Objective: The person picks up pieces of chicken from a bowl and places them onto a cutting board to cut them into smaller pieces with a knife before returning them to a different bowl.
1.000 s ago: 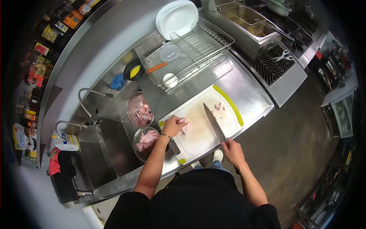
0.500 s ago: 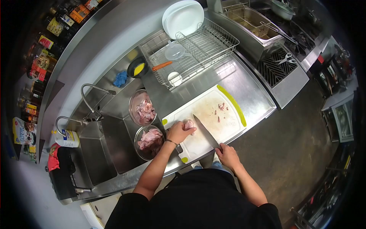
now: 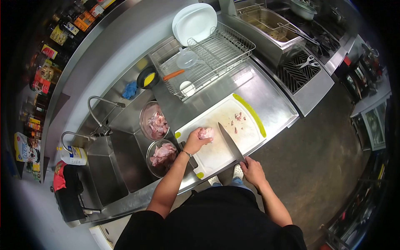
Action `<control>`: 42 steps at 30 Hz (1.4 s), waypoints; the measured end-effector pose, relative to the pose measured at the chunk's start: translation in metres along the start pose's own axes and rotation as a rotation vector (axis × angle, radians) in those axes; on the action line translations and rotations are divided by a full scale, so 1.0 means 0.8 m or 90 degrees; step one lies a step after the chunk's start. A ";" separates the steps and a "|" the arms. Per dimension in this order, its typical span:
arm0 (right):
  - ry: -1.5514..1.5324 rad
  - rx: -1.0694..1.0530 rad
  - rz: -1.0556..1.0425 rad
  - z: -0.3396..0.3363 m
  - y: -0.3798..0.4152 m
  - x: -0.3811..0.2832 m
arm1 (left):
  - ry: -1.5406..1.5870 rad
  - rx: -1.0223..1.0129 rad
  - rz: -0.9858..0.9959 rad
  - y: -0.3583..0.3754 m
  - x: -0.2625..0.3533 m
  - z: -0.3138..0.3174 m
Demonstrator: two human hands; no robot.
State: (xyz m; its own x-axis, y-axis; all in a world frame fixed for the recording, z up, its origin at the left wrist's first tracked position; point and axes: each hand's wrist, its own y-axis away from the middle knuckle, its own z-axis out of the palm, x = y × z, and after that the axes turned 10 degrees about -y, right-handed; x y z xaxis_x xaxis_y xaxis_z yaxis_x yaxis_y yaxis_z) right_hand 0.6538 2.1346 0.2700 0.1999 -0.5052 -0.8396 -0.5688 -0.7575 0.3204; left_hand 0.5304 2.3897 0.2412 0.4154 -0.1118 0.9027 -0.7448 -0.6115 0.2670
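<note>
My left hand [image 3: 194, 141] grips a piece of raw chicken [image 3: 206, 133] over the left part of the white cutting board [image 3: 212, 158]. In my right hand [image 3: 253, 171] is the handle of a kitchen knife [image 3: 230, 141], whose blade points away from me across the board, a little right of the meat. Small meat scraps [image 3: 238, 116] lie toward the board's green right end. Left of the board stand two clear bowls of raw meat: the nearer bowl [image 3: 151, 166] beside my left wrist, and the farther bowl [image 3: 143, 118] behind it.
Double steel sinks [image 3: 109, 177] with two faucets are at the left. A wire dish rack [image 3: 233, 58] with white plates stands behind the board, near a black bowl [image 3: 146, 75] with yellow contents. A fryer [image 3: 275, 41] and scissors [image 3: 309, 62] are at the right rear.
The knife has shifted to the right, away from the meat. My left hand has turned, and the chicken piece now shows more fully between its fingers. The whole view has shifted slightly.
</note>
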 end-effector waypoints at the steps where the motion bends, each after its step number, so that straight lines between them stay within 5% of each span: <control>1: 0.000 -0.001 0.006 -0.003 0.001 -0.003 | -0.001 -0.001 0.000 -0.002 -0.011 -0.002; 3: -0.037 -0.007 0.006 -0.009 0.007 -0.017 | -0.129 0.043 0.102 -0.003 -0.024 -0.002; 13: 0.054 -0.088 -0.057 0.018 0.007 -0.023 | -0.246 0.097 0.111 0.030 0.001 -0.012; 21: 0.149 -0.125 -0.095 0.033 -0.011 -0.031 | -0.430 0.103 0.314 0.044 -0.018 -0.015; 42: 0.272 -0.072 -0.181 0.107 -0.078 -0.087 | -0.264 0.358 0.165 0.051 -0.056 0.013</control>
State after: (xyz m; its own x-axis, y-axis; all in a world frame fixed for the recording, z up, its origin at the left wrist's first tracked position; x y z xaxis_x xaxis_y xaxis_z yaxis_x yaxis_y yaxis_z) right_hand 0.6068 2.2522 0.2706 0.6551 -0.3784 -0.6539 -0.3593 -0.9174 0.1709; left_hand 0.4870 2.3617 0.2081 0.5091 -0.5254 0.6817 -0.5123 -0.8215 -0.2506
